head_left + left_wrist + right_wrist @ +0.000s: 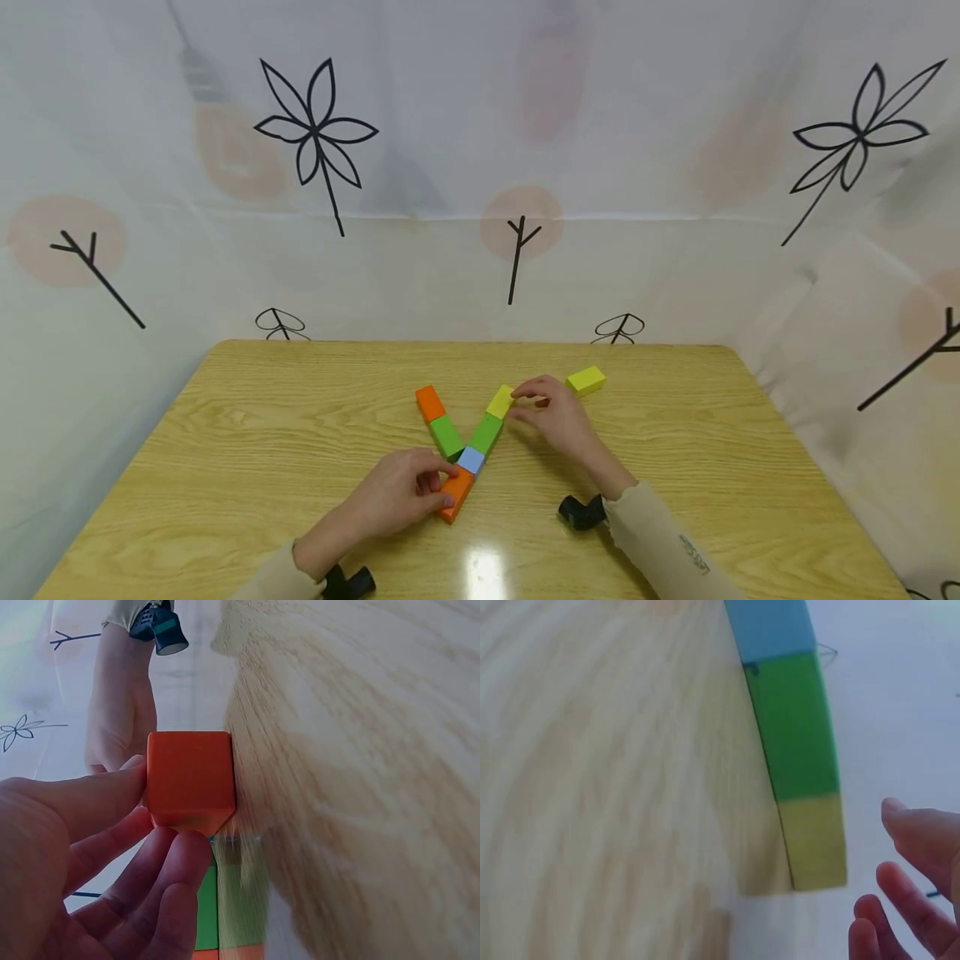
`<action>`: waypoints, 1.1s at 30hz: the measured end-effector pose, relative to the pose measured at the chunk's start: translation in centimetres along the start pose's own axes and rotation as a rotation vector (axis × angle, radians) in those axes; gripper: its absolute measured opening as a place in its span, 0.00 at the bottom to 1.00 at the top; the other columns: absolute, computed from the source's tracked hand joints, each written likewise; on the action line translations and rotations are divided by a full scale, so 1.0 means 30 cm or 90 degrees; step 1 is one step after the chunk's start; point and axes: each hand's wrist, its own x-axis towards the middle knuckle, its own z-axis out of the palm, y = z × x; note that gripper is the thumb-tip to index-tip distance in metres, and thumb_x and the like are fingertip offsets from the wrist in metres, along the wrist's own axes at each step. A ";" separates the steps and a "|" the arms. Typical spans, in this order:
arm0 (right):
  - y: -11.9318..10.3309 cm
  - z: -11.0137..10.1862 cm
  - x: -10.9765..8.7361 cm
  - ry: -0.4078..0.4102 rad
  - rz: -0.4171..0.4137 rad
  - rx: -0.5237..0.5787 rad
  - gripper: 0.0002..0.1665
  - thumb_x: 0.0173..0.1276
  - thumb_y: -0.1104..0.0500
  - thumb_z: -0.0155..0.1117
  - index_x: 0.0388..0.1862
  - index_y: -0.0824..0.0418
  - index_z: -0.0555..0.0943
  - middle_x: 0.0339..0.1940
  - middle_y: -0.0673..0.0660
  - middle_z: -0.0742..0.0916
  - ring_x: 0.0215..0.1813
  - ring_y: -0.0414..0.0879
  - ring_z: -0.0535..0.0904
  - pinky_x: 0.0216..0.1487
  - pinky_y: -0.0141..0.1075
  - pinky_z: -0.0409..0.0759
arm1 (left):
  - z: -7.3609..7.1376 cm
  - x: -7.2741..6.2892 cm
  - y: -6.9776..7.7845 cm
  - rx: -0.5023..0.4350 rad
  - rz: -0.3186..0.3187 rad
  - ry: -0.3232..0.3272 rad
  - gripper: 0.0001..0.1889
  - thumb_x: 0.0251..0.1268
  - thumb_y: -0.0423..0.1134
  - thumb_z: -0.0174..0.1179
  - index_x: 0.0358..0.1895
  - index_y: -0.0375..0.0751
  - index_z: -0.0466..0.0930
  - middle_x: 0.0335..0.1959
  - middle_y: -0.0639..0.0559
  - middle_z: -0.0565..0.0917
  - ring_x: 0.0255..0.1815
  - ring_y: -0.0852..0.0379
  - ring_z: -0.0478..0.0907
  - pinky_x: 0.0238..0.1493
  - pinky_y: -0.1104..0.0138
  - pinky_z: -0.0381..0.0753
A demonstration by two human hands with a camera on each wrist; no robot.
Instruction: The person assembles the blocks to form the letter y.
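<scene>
Wooden blocks lie on the table in a Y shape. My left hand (393, 493) pinches the orange block (191, 776) at the near end between thumb and fingers. Beyond it come a blue block (471, 461), a green block (486, 435) and a yellow block (500, 402) in one slanting line. A second green block (447, 437) and a second orange block (431, 404) form the left branch. My right hand (561, 421) is beside the yellow end block; in the right wrist view a gap separates its loosely bent fingers (915, 907) from that block.
Another yellow block (586, 381) lies apart, beyond my right hand towards the back of the wooden table (675, 433). A patterned white cloth (420, 275) hangs behind the table and along its sides. Black devices (581, 512) are at both wrists.
</scene>
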 end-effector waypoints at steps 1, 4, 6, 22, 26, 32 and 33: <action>0.002 -0.011 -0.001 0.006 -0.003 0.000 0.12 0.60 0.62 0.76 0.43 0.59 0.88 0.47 0.53 0.85 0.51 0.51 0.80 0.51 0.49 0.81 | 0.000 0.000 -0.001 0.000 0.001 0.000 0.13 0.61 0.40 0.72 0.49 0.47 0.87 0.28 0.68 0.76 0.27 0.70 0.73 0.30 0.73 0.76; 0.012 -0.049 -0.007 0.029 -0.010 -0.005 0.11 0.62 0.64 0.74 0.45 0.61 0.88 0.49 0.54 0.85 0.53 0.53 0.80 0.51 0.50 0.81 | 0.001 0.000 -0.002 0.001 0.003 -0.002 0.13 0.61 0.40 0.72 0.48 0.47 0.88 0.28 0.68 0.76 0.28 0.70 0.73 0.31 0.73 0.76; 0.026 -0.077 -0.012 0.049 -0.020 -0.017 0.12 0.63 0.65 0.74 0.46 0.63 0.88 0.50 0.56 0.85 0.54 0.54 0.80 0.51 0.51 0.81 | 0.002 0.002 -0.003 0.001 0.001 -0.003 0.13 0.60 0.41 0.72 0.48 0.47 0.88 0.28 0.68 0.76 0.28 0.70 0.73 0.31 0.73 0.76; 0.176 -0.267 -0.066 0.133 -0.018 -0.102 0.15 0.64 0.68 0.70 0.50 0.70 0.85 0.59 0.68 0.81 0.62 0.65 0.74 0.58 0.61 0.74 | -0.005 0.018 0.007 -0.028 -0.040 -0.025 0.14 0.60 0.42 0.72 0.48 0.44 0.89 0.25 0.66 0.76 0.25 0.69 0.72 0.27 0.72 0.74; 0.186 -0.277 -0.054 0.107 -0.001 -0.109 0.16 0.66 0.66 0.70 0.52 0.71 0.84 0.61 0.69 0.79 0.64 0.66 0.72 0.58 0.60 0.75 | -0.007 0.011 0.007 -0.033 -0.037 -0.016 0.14 0.59 0.41 0.73 0.47 0.43 0.89 0.25 0.66 0.76 0.25 0.69 0.72 0.27 0.72 0.75; 0.198 -0.272 -0.032 0.086 0.056 -0.105 0.18 0.71 0.61 0.66 0.55 0.71 0.82 0.63 0.71 0.77 0.65 0.67 0.71 0.58 0.59 0.76 | -0.007 0.007 0.008 -0.032 -0.035 -0.010 0.14 0.59 0.40 0.73 0.47 0.42 0.89 0.25 0.65 0.76 0.25 0.69 0.72 0.27 0.72 0.74; 0.200 -0.270 -0.028 0.082 0.066 -0.107 0.19 0.72 0.60 0.66 0.55 0.71 0.82 0.63 0.71 0.76 0.64 0.67 0.71 0.58 0.59 0.76 | -0.007 0.007 0.008 -0.031 -0.035 -0.009 0.14 0.59 0.40 0.73 0.47 0.42 0.89 0.25 0.65 0.76 0.25 0.69 0.72 0.27 0.72 0.74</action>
